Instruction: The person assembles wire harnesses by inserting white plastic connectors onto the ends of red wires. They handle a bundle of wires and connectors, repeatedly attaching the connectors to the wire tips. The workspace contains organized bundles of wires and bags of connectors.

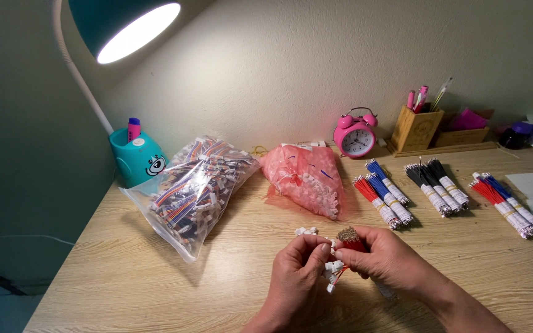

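1. While both hands are meeting low over the counter, the right hand is clamping its grip on a bundle of red wires, metal tips upward.
2. The left hand is pinching its grip on small white plugs already fitted to some wires.
3. Spare white plugs are lying just beyond the fingers.
4. A pink bag of plugs and a clear bag of coloured wire are sitting further back.
5. Judged advice: keeping one wire tip squarely aligned with its plug slot is helping seating; steady fingers are preventing bent tips.
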